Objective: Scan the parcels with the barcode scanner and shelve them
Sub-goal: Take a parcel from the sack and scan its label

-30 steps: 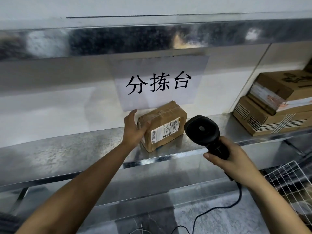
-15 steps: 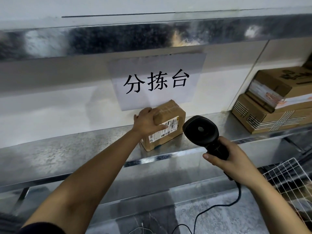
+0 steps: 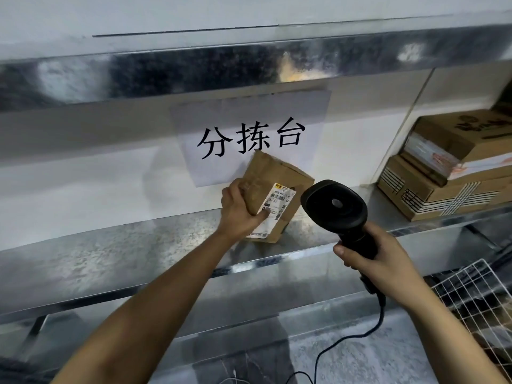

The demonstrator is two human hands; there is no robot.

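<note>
Small brown parcel (image 3: 274, 187) tipped up on one lower corner on the metal shelf (image 3: 138, 245), leaning back toward the wall; white shipping label (image 3: 274, 209) facing the camera; left hand (image 3: 241, 210) wrapped round the parcel's left edge, thumb pressed across the label, fingers tucked behind and mostly out of sight.

Black barcode scanner (image 3: 336, 210) just right of the parcel, head close to the label's side but not touching as far as can be told; right hand (image 3: 374, 259) curled tight round the scanner's handle, thumb on the near side; black cable (image 3: 379, 322) trailing down from the handle and looping off the bottom edge.

Paper sign (image 3: 249, 137) with three printed Chinese characters stuck to the wall right behind the parcel, top corner of the parcel overlapping its lower part in this view.

Off to the right on the same shelf, a stack of cardboard boxes (image 3: 448, 176), well apart from the parcel; a flat one with tape stripes underneath, another lying skewed on top.

White wire basket (image 3: 476, 295) at lower right, below the shelf edge; contents too dark to make out.

Shiny metal ledge (image 3: 194, 70) running across overhead, blurry reflections only.
</note>
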